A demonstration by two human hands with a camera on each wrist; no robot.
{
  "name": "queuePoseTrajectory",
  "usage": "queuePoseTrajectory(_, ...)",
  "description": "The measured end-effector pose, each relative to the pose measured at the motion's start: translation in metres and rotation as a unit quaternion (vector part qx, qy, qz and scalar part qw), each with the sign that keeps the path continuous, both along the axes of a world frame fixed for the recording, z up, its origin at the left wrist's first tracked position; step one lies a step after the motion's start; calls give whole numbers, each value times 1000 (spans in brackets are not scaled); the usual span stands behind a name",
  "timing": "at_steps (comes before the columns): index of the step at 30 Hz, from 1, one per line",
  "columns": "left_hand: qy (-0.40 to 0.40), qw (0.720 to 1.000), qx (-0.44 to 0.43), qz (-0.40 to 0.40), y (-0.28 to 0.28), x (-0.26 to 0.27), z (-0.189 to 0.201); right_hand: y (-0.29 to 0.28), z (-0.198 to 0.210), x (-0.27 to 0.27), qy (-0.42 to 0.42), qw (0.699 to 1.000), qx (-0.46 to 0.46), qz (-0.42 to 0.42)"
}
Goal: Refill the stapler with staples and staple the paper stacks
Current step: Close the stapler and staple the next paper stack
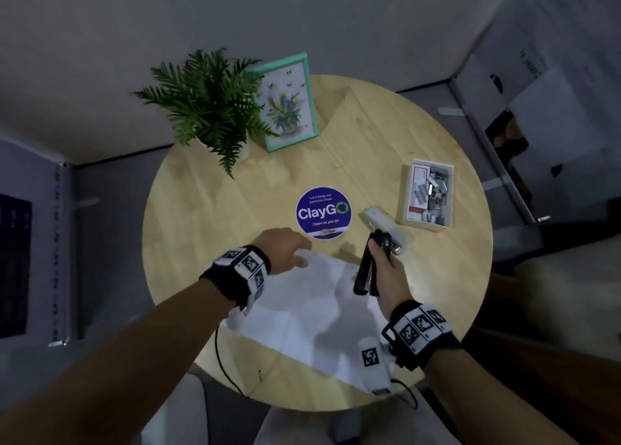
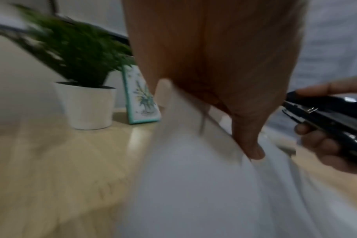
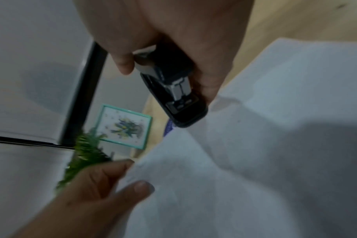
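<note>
My right hand (image 1: 386, 263) grips a black stapler (image 1: 368, 269) above the right part of the white paper stack (image 1: 302, 313). In the right wrist view the stapler (image 3: 173, 90) points its metal mouth toward the paper (image 3: 255, 145). My left hand (image 1: 285, 249) pinches the far corner of the sheets and lifts it off the round wooden table (image 1: 208, 229); the thumb (image 3: 141, 188) lies on top of the paper. In the left wrist view the left hand's fingers (image 2: 251, 145) curl over the paper (image 2: 194, 185), with the stapler (image 2: 326, 116) at the right.
A white tray (image 1: 427, 194) of staple strips and boxes sits at the right. A second, white stapler (image 1: 386, 226) lies beside it. A blue ClayGo sticker (image 1: 323, 212) marks the centre. A potted fern (image 1: 208, 108) and a teal picture frame (image 1: 289, 103) stand at the back.
</note>
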State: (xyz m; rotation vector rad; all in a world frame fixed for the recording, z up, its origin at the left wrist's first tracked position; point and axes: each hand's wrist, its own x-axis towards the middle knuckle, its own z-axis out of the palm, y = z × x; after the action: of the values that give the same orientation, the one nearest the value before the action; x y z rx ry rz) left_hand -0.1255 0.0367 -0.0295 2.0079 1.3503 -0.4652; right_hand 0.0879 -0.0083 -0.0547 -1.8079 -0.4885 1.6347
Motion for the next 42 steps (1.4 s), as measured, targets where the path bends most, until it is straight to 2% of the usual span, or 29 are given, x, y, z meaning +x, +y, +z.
queuePoseTrajectory(2,-75,994,-12,74,-16,-15,17,11,26,-8,7,998,54,-25)
queuePoseTrajectory(4,-155,977,-4,143,-31,-30,32,23,54,-20,17,991,127,-48)
queuePoseTrajectory(6,-203,958,3,203,-43,-39,50,34,81,-34,19,980,190,-49)
queuePoseTrajectory(11,-281,923,5,264,-62,-49,85,41,123,-71,-15,954,299,37)
queuePoseTrajectory(19,-338,897,3,283,-74,-47,103,22,144,-87,-112,900,385,171)
queuePoseTrajectory(23,-351,894,2,279,-76,-42,112,20,144,-83,-160,885,398,184)
queuePoseTrajectory(28,-359,890,5,279,-75,-34,120,23,144,-86,-167,878,411,179)
queuePoseTrajectory(34,-349,899,31,264,-73,-27,126,26,145,-90,-168,885,410,143)
queuePoseTrajectory(42,-347,904,24,250,-70,-23,127,27,139,-92,-154,892,413,104)
